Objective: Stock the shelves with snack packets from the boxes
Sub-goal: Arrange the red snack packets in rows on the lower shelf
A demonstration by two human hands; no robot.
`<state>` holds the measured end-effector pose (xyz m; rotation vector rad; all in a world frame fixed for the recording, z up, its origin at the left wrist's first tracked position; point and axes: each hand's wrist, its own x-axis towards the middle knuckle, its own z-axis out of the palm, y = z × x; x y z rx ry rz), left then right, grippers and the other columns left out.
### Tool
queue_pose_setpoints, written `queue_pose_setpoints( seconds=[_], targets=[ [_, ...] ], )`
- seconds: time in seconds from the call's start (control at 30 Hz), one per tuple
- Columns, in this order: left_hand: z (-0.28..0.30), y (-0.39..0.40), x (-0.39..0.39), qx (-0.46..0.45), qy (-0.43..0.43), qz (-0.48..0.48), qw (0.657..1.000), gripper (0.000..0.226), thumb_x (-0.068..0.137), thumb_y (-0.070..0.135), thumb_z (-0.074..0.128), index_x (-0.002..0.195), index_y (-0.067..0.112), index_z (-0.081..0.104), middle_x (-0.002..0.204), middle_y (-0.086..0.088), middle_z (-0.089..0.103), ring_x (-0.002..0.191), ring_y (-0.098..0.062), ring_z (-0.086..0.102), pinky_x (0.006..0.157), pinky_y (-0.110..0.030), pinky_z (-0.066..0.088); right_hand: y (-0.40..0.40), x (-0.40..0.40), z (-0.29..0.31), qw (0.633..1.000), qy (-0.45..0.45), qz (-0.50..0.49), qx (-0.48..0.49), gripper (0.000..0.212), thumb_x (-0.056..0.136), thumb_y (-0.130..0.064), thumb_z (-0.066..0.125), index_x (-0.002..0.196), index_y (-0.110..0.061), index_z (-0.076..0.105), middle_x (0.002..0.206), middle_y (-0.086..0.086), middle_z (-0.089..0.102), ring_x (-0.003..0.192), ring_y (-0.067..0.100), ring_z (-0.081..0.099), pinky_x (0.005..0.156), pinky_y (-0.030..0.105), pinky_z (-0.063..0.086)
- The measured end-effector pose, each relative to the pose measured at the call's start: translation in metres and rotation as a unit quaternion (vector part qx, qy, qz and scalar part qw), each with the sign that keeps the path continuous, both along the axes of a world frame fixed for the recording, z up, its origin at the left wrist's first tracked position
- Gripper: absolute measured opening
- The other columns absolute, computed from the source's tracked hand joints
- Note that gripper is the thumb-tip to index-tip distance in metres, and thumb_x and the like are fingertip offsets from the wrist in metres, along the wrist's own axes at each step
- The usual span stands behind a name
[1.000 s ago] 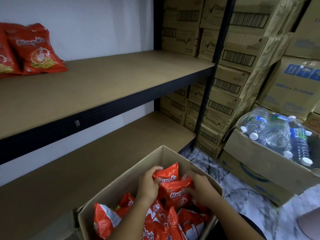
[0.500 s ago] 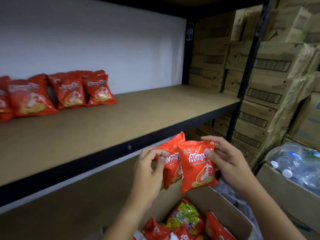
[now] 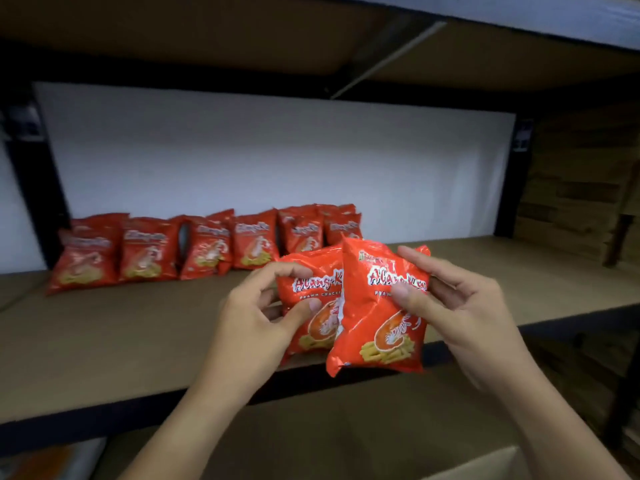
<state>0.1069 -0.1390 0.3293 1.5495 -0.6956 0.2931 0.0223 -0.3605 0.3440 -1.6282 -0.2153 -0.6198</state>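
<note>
Two red prawn-cracker packets are held up over the front of the brown shelf [image 3: 104, 341]. My left hand [image 3: 256, 313] pinches the left packet [image 3: 311, 306] between thumb and fingers. My right hand [image 3: 453, 306] grips the right packet [image 3: 377, 327], which overlaps the left one. Further back on the shelf, several red packets [image 3: 204, 247] stand in a row against the white back wall. Only a cardboard corner of the box [image 3: 485, 462] shows at the bottom edge.
The shelf board to the right of the row [image 3: 519, 265] is bare. Another shelf [image 3: 485, 46] runs overhead. Black uprights [image 3: 509, 174] frame the bay, and stacked cardboard cartons [image 3: 581, 188] stand at the far right. A lower shelf [image 3: 311, 438] lies below.
Both hands lifted the two packets out of the box and up to shelf height. My view rose from the box to the shelf and its row of packets.
</note>
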Motion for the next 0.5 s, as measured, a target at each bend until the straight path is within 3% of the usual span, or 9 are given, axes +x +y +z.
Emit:
queue_pose_setpoints(
  seconds=[0.1, 0.17, 0.3, 0.37, 0.5],
  targets=[
    [0.006, 0.042, 0.009, -0.008, 0.02, 0.033, 0.999, 0.031, 0.081, 0.008, 0.078, 0.102, 0.029, 0.069, 0.104, 0.008, 0.076, 0.098, -0.011, 0.073, 0.078, -0.03, 0.06, 0.025, 0.027, 0.002, 0.998, -0.001, 0.061, -0.021, 0.091, 0.05, -0.032, 0.096, 0.134, -0.026, 0.061, 0.131, -0.006, 0.063, 0.121, 0.014, 0.061, 0.085, 0.04, 0.059],
    [0.007, 0.071, 0.017, -0.016, 0.032, 0.056, 0.998, 0.031, 0.084, 0.007, 0.076, 0.104, 0.029, 0.069, 0.105, 0.007, 0.075, 0.099, -0.012, 0.072, 0.076, -0.031, 0.061, 0.045, 0.046, 0.003, 0.995, 0.003, 0.093, -0.046, 0.099, 0.049, -0.028, 0.098, 0.139, -0.028, 0.056, 0.137, -0.009, 0.056, 0.125, 0.011, 0.057, 0.087, 0.04, 0.058],
    [0.009, 0.123, 0.036, -0.028, 0.04, 0.101, 0.994, 0.035, 0.088, 0.009, 0.071, 0.111, 0.034, 0.066, 0.113, 0.006, 0.07, 0.101, -0.008, 0.07, 0.072, -0.032, 0.061, 0.092, 0.089, 0.002, 0.989, 0.003, 0.107, -0.102, 0.098, 0.056, -0.021, 0.094, 0.143, -0.032, 0.049, 0.133, -0.009, 0.052, 0.123, 0.005, 0.056, 0.087, 0.035, 0.058],
    [0.007, 0.148, 0.05, -0.035, 0.048, 0.119, 0.991, 0.036, 0.09, 0.009, 0.068, 0.116, 0.034, 0.063, 0.117, 0.007, 0.066, 0.102, -0.007, 0.069, 0.072, -0.033, 0.062, 0.115, 0.119, -0.002, 0.987, -0.003, 0.087, -0.131, 0.098, 0.059, -0.031, 0.094, 0.145, -0.034, 0.047, 0.131, -0.009, 0.051, 0.122, 0.008, 0.056, 0.093, 0.037, 0.056],
    [-0.002, 0.198, 0.089, -0.036, 0.064, 0.17, 0.983, 0.039, 0.096, 0.011, 0.063, 0.116, 0.044, 0.059, 0.13, 0.0, 0.059, 0.109, -0.019, 0.067, 0.081, -0.044, 0.061, 0.165, 0.178, -0.012, 0.979, -0.026, 0.062, -0.19, 0.099, 0.064, -0.034, 0.091, 0.148, -0.037, 0.04, 0.126, -0.006, 0.049, 0.12, 0.012, 0.054, 0.105, 0.038, 0.048]
  ],
)
